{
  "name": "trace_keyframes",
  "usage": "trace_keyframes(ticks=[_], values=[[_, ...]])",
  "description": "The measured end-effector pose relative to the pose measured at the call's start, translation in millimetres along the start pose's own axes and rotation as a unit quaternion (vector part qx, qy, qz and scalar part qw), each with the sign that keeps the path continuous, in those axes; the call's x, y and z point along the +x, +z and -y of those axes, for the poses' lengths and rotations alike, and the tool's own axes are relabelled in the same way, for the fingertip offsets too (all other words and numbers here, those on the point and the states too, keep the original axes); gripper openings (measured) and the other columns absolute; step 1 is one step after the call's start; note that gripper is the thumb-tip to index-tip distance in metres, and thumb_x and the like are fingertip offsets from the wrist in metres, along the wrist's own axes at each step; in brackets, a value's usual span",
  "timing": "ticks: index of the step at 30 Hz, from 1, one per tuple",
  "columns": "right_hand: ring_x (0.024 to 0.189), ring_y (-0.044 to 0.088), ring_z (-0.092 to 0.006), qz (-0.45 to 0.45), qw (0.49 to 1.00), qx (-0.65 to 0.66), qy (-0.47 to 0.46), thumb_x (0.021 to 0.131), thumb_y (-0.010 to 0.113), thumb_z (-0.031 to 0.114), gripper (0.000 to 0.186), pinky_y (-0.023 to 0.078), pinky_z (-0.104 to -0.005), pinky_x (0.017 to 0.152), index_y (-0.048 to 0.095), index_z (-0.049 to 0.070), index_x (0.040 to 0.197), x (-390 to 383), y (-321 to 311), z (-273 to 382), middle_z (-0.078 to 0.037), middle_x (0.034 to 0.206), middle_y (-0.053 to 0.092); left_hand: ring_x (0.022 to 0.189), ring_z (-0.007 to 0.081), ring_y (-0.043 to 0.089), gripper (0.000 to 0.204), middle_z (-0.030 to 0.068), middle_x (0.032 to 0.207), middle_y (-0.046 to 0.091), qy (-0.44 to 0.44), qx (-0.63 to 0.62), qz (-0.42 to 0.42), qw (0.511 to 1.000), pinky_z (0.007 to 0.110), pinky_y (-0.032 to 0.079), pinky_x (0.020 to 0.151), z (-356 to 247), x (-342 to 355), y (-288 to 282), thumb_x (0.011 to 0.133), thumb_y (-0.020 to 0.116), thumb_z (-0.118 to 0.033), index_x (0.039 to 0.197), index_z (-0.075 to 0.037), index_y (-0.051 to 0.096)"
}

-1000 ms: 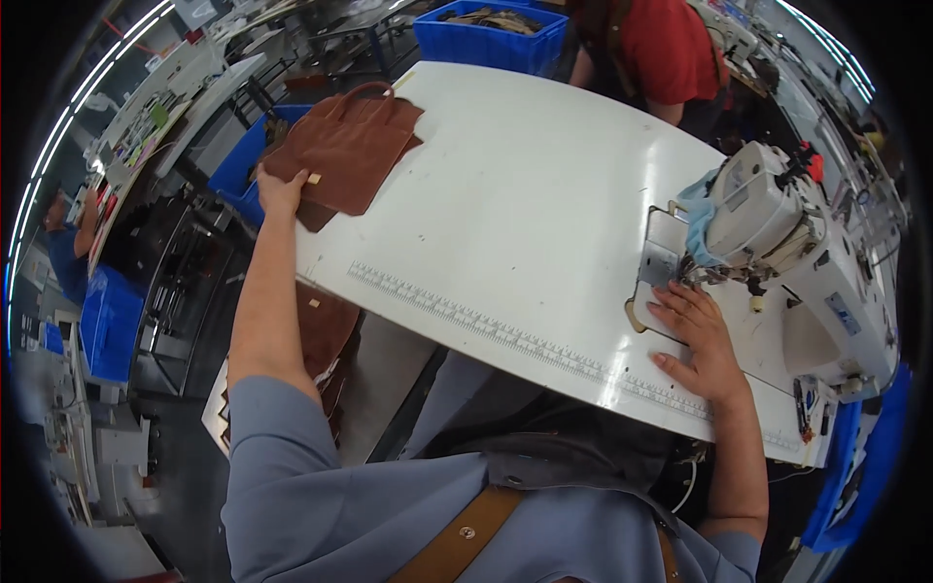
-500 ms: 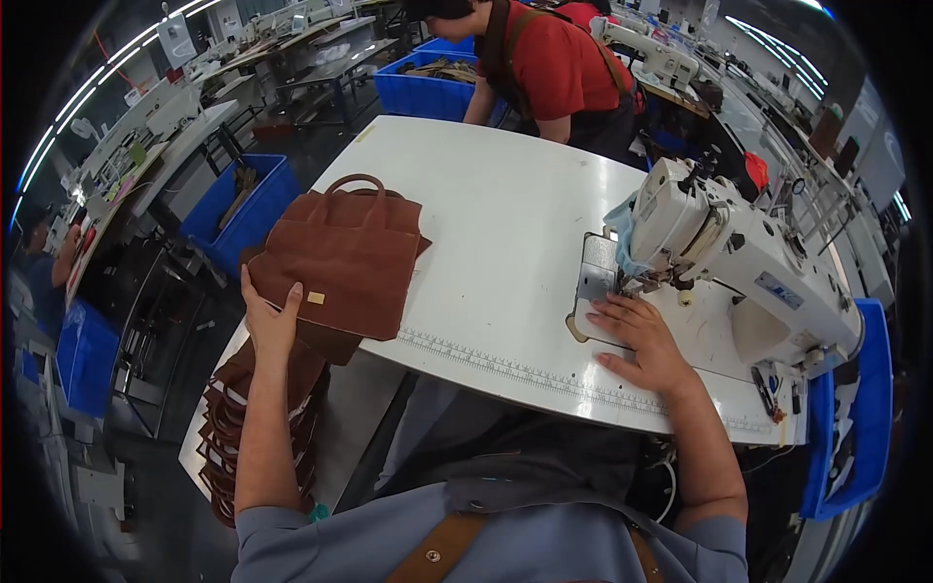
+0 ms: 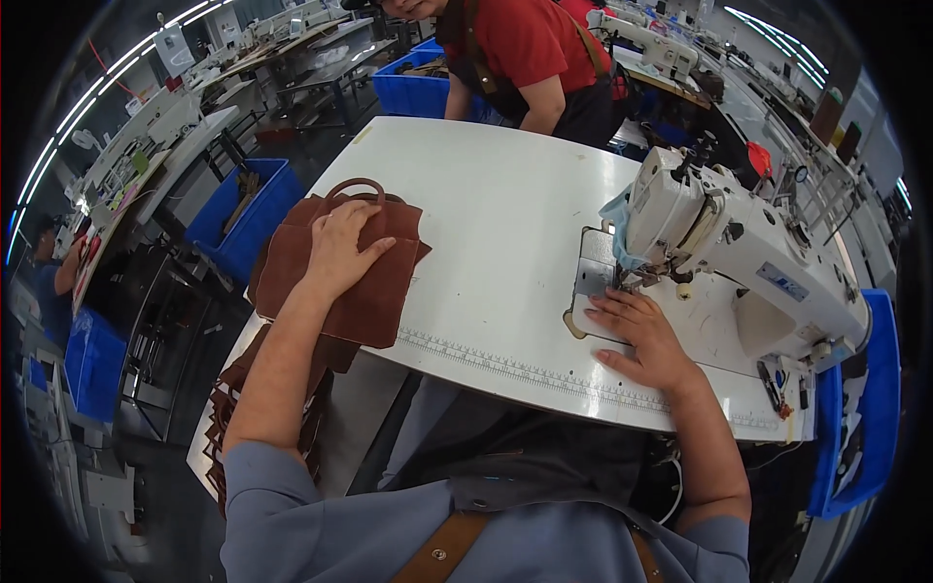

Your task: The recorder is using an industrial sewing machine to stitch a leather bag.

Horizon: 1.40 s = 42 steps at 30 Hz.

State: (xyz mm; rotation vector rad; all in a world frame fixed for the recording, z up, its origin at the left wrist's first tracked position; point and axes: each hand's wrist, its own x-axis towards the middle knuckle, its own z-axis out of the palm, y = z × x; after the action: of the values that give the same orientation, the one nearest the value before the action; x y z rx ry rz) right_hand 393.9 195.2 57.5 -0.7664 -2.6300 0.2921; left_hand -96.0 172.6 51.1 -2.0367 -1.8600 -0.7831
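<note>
Lying at the left edge of the white tabletop (image 3: pixel 496 223): brown leather bag pieces (image 3: pixel 369 306), topped by a handle (image 3: pixel 362 183) that appears already fitted. The left hand (image 3: pixel 342 251) rests spread on them – no clamping seen; the right hand (image 3: pixel 643 340) (also spread) rests well apart, beside the sewing machine's needle area (image 3: pixel 627 279). Stitching completed or outstanding cannot be determined; further brown pieces (image 3: pixel 225 428) sit stacked below.

The bag (image 3: pixel 374 301) is reddish-brown, the tabletop (image 3: pixel 496 243) white, the bins (image 3: pixel 264 225) blue.
</note>
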Motion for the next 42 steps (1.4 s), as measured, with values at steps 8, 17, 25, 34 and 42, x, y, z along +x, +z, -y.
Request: trace_keyframes(ticks=[8,17,25,34,42], values=[[0.142,0.047,-0.0334,0.021,1.0,-0.001,0.007,0.09,0.071,0.037,0.054,0.03,-0.0484,0.119,0.065,0.01,0.136,-4.0,1.4,-3.7,-0.01,0.146,0.06,0.132,0.0342,0.052,0.058,0.0169,0.142,0.054,-0.055,0.007,0.053,0.997,0.052,0.033,0.113,-19.4,17.0,30.7,0.096,0.064,-0.051,0.14,-0.013,0.062],[0.142,0.046,-0.0336,0.019,1.0,0.008,0.0,0.087,0.072,0.033,0.056,0.03,-0.047,0.119,0.065,0.01,0.138,-3.4,4.0,-6.8,-0.011,0.148,0.059,0.137,0.034,0.048,0.059,0.0175,0.145,0.052,-0.078,0.049,0.042,0.995,0.056,0.028,0.118,-43.5,2.0,34.2,0.098,0.06,-0.052,0.144,-0.014,0.056],[0.144,0.045,-0.0318,0.015,1.0,0.009,0.016,0.092,0.068,0.043,0.056,0.028,-0.0475,0.12,0.065,0.012,0.138,-3.5,2.5,-7.9,-0.01,0.148,0.059,0.138,0.0331,0.047,0.061,0.0182,0.146,0.05,-0.069,0.04,0.046,0.996,0.057,0.026,0.118,-72.8,-2.9,35.7,0.098,0.059,-0.052,0.145,-0.013,0.055],[0.141,0.046,-0.0333,0.012,1.0,0.001,0.009,0.09,0.07,0.041,0.054,0.03,-0.0492,0.119,0.066,0.01,0.135,-4.9,-1.4,-2.6,-0.01,0.146,0.059,0.143,0.034,0.043,0.086,0.0189,0.15,0.048,-0.149,-0.078,0.046,0.985,0.059,0.02,0.121,-68.1,9.6,47.5,0.093,0.066,-0.057,0.152,-0.002,0.035],[0.141,0.046,-0.0328,0.019,1.0,-0.014,0.012,0.091,0.07,0.04,0.054,0.03,-0.0509,0.12,0.065,0.012,0.136,-4.0,-0.5,-1.3,-0.008,0.148,0.058,0.106,0.0245,0.065,0.061,0.0071,0.107,0.07,-0.116,-0.005,0.052,0.992,0.049,0.03,0.107,-54.5,40.4,29.2,0.083,0.076,-0.059,0.111,-0.007,0.064]])
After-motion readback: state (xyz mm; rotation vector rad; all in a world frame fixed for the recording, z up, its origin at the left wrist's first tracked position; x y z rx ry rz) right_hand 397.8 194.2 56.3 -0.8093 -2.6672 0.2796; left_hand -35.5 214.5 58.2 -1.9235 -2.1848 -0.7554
